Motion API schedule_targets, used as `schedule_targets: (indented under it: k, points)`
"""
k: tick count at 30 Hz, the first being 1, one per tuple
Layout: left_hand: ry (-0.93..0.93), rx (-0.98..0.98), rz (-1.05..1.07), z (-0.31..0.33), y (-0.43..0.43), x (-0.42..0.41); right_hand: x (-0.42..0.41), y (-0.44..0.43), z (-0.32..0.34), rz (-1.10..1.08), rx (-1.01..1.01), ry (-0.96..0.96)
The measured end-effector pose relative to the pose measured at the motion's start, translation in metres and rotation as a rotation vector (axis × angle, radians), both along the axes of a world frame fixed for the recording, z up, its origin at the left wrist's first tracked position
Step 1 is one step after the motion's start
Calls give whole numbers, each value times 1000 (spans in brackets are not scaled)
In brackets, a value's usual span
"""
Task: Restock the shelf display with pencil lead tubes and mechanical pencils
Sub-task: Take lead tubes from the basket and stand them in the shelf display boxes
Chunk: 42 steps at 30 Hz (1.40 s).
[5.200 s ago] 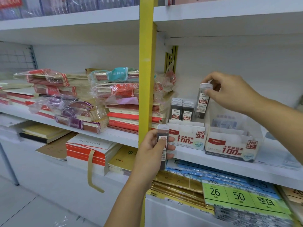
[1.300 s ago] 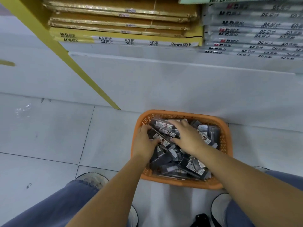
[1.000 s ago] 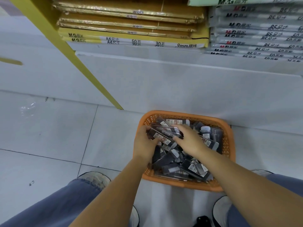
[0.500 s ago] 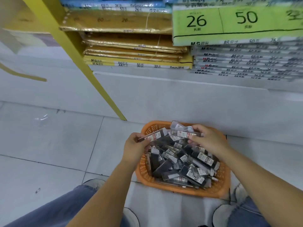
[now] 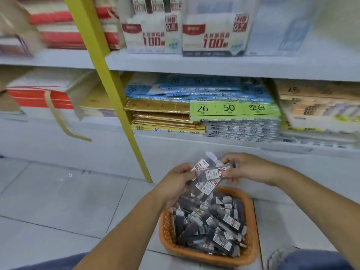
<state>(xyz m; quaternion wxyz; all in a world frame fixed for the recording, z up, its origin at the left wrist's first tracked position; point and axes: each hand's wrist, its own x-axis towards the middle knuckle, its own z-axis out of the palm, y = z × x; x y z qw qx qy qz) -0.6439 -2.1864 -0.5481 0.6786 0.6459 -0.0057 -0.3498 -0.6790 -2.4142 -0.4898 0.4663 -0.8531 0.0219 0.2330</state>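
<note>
**Tubes held over one basket**

Hands number two, and both work on one small bundle of lead tubes (image 5: 211, 173) just above the far rim of the orange basket (image 5: 252, 248). The left hand (image 5: 174, 181) curls its fingers round the bundle's left end. The right hand (image 5: 249, 169) pinches the right end between thumb and fingertips. Three white labels show in the bundle, so it holds at least three tubes; blur stops a firmer count.

Inside the basket lies one loose heap of tubes (image 5: 210, 227), dark with white labels and too tangled to count. The basket stands on the tiled floor (image 5: 58, 201), its near rim close to the person's jeans (image 5: 315, 260). Bare tiles stretch away to the basket's left. One yellow post (image 5: 109, 90) meets the floor just beyond the basket, on its left.

High above and beyond the basket, two display boxes stand side by side on the upper shelf (image 5: 214, 67): the HB 0.5 box (image 5: 153, 38) and, to its right, the HB 0.7 box (image 5: 212, 39). Standing tubes (image 5: 150, 4) rise from the 0.5 box, their tops cut off by the frame edge. What the 0.7 box holds cannot be made out.

Between that shelf and the basket, the lower shelf (image 5: 243, 145) carries stacks of packed paper (image 5: 161, 115), one green-labelled pack (image 5: 233, 111) reading 26 and 50. Goods at the far left and right are smeared by blur.
</note>
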Motion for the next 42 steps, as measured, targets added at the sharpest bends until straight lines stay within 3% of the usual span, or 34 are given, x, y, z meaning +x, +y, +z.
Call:
schedule_targets:
  k: [8,15,24,32,42]
  points:
    - [-188,49,-185,100,7,-1,-3,6,91,67,15,-111]
    - [-461,207,-284,130,13,4,7,21,115,16,113,-222]
    - [-429,117,-109,130,32,29,30,45,111,-115,304,-328]
    - [-349,-52,-90,131,31,32,44,64,109,-208,420,-441]
    - [-393,-98,75,141,41,29,46,63,126,-314,668,-443]
